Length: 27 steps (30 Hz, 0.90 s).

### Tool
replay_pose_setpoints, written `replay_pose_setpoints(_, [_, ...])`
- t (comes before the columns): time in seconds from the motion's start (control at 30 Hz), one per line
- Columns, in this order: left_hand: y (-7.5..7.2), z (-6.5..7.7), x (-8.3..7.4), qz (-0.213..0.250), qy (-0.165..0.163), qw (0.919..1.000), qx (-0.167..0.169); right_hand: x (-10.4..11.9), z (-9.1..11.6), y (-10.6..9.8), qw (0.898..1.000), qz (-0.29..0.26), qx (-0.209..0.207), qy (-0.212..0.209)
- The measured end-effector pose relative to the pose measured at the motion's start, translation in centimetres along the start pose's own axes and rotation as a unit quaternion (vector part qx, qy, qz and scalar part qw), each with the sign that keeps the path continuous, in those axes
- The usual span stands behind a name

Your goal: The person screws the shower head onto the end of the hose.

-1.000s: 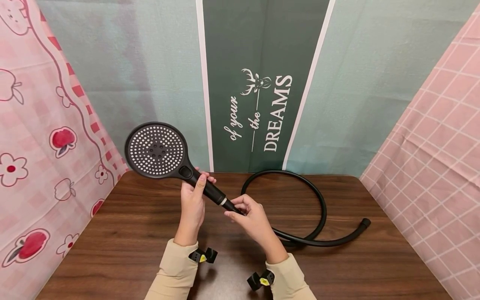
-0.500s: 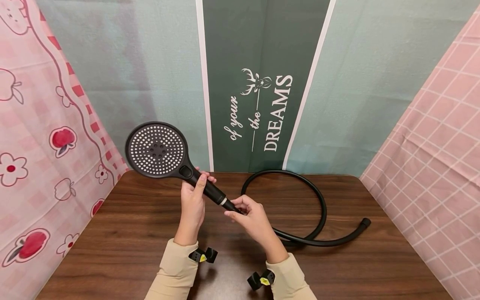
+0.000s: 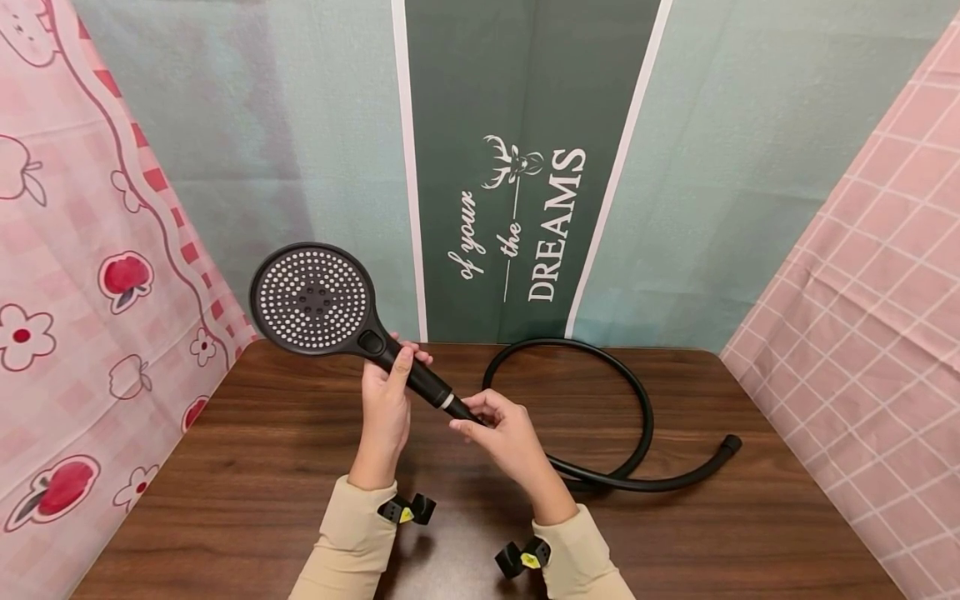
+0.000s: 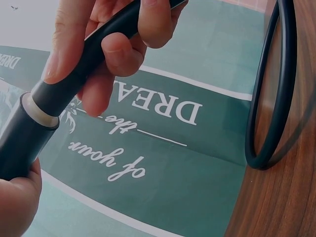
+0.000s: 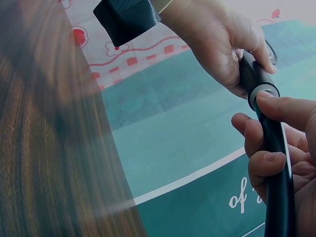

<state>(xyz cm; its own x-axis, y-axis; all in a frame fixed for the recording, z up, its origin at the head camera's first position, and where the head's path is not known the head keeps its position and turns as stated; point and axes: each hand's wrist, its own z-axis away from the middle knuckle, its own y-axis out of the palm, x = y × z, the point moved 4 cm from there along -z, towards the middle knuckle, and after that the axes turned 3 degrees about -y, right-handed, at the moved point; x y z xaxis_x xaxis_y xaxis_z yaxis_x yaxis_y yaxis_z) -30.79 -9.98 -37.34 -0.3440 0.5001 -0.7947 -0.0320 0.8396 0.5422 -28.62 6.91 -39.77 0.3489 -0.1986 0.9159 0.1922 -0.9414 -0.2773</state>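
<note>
Pink cloths hang at the left [image 3: 67,333] and right [image 3: 847,333] of a teal backdrop [image 3: 337,150], with a dark wood-grain surface [image 3: 247,475] below. Above the surface, the black shower head [image 3: 313,300] is held tilted, its nozzle face toward the head camera and its handle [image 3: 423,383] slanting down to the right. The left hand [image 3: 386,404] has its fingers wrapped round that handle, thumb along the front. The right hand [image 3: 506,433] pinches one end of the black hose [image 3: 647,417], its fingers closed in on it, right at the handle's lower end — a pale ring [image 3: 447,401] shows between the two. The rest of the hose loops over the surface, its free end (thicker than the tube) lying to the right. Compared with a second ago, hardly anything differs — both grips, the shower head and the loop keep their places.
</note>
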Motion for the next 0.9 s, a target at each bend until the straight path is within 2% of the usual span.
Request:
replay_pose_setpoints(0.5, [0.04,-0.1,-0.01,0.016,0.006,0.9999,-0.003,0.06,-0.01,0.06,1.0,-0.006,0.001,0.0])
replay_pose_setpoints(0.9, [0.16,0.02,-0.12,0.005,-0.005,0.9999,-0.012,0.15,0.12,-0.08,1.0,0.004,0.002,-0.011])
